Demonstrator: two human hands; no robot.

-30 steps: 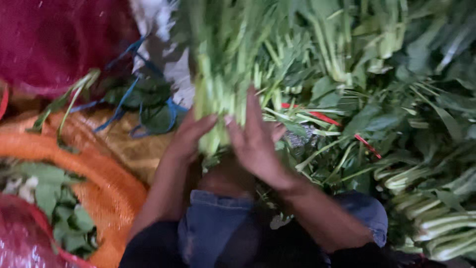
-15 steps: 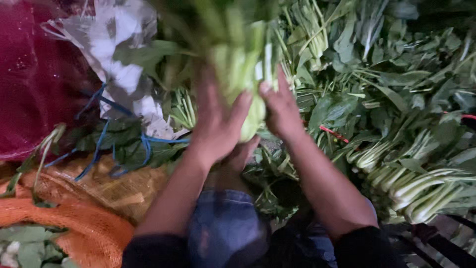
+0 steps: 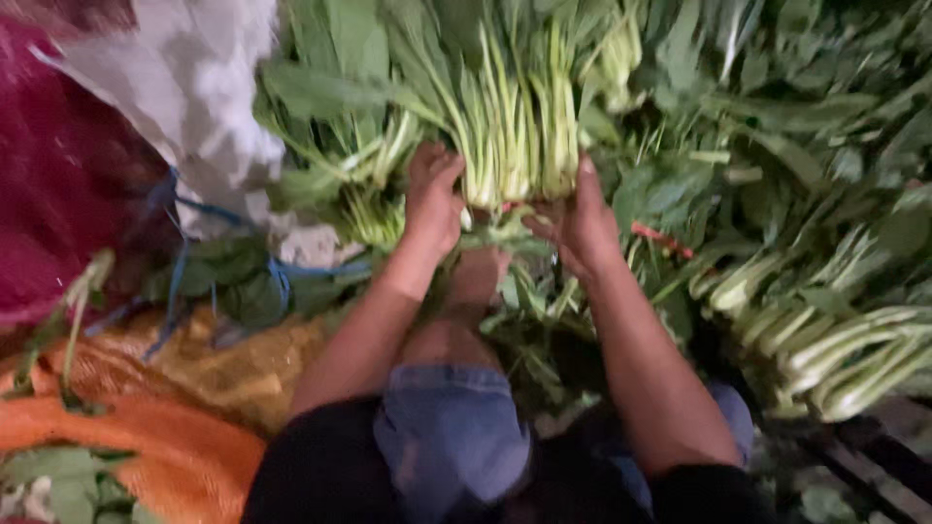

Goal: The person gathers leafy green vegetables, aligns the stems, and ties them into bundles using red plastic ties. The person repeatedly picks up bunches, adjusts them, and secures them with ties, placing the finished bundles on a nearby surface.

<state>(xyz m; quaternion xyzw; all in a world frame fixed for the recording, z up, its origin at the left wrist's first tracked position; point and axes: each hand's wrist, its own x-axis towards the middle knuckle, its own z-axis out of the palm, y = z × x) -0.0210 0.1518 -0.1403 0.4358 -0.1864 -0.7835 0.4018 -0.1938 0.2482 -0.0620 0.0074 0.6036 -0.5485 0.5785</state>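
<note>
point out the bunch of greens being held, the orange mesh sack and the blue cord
bunch of greens (image 3: 515, 146), head view, on the pale stalks above the hands
orange mesh sack (image 3: 146, 437), head view, on its rolled rim
blue cord (image 3: 282, 277), head view, on the loop over the dark leaves

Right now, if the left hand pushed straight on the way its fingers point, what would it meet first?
The left hand points up-frame along the bunch of leafy greens it holds; beyond that, probably the leaves piled behind, though depth is unclear.

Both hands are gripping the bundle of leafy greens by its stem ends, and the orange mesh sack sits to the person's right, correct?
Not quite: the head view shows the orange mesh sack on the person's left. Left hand and right hand do grip the bundle of leafy greens by its stem ends.
</note>
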